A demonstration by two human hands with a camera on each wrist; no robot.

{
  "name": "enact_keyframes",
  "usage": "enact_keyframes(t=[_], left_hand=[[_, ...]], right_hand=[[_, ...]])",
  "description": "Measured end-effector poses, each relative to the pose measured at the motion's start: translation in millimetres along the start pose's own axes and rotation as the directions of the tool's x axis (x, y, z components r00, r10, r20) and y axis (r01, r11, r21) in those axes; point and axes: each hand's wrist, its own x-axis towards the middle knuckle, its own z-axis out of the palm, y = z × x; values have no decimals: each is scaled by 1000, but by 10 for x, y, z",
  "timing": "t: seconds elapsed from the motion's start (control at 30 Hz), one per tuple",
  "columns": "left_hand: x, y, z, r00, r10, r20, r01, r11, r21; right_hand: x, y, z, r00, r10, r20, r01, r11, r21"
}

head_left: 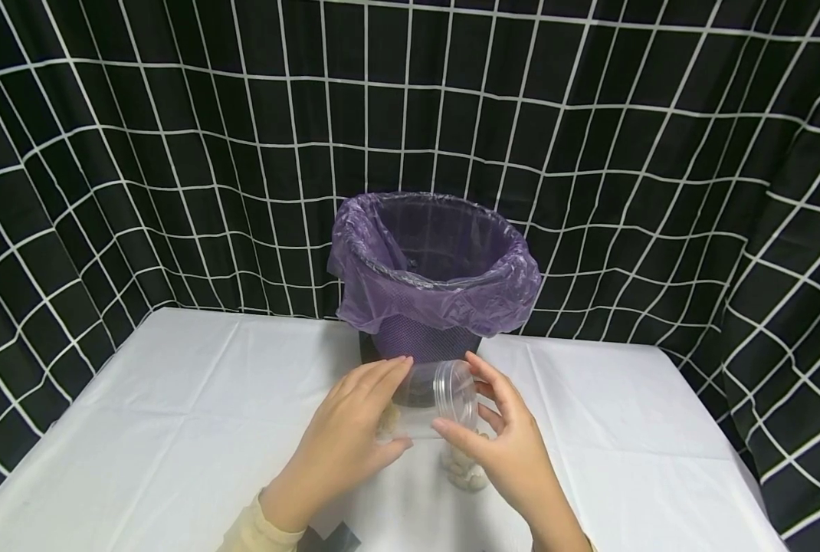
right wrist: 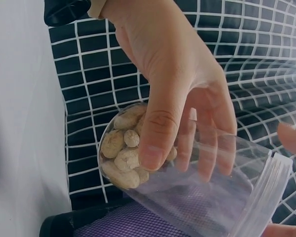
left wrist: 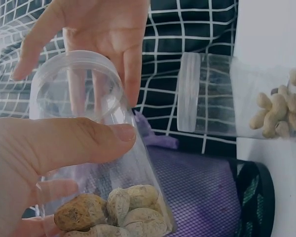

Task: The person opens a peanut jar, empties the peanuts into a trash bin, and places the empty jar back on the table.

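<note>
A clear plastic jar (head_left: 420,399) lies tilted on its side in the air, several peanuts (right wrist: 126,160) gathered at its base. My left hand (head_left: 355,429) grips the base end, its thumb across the wall and its fingers round the far side. Around the jar's ribbed lid end (right wrist: 266,195), at the right, is my right hand (head_left: 503,433). Its fingers look extended behind that end in the left wrist view, with the thumb spread away. Below the right hand, a second lidded clear jar (left wrist: 214,94) of peanuts stands on the table, partly hidden in the head view.
A dark mesh bin (head_left: 424,341) lined with a purple plastic bag (head_left: 437,299) stands just beyond the hands. White cloth covers the table (head_left: 175,429). A black curtain with white grid lines (head_left: 244,153) surrounds its back and sides. Something dark grey (head_left: 341,537) lies at the near edge.
</note>
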Motion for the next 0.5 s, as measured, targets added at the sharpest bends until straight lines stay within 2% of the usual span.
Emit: enact_keyframes(t=[0.27, 0.5], left_hand=[[-4, -2, 0, 1000, -1, -4, 1, 1000, -12], [-1, 2, -2, 1000, -5, 10, 5, 1000, -3]], right_hand=[[1, -14, -12, 999, 34, -19, -34, 999, -8], [-8, -13, -13, 1000, -3, -12, 2, 1000, -13]])
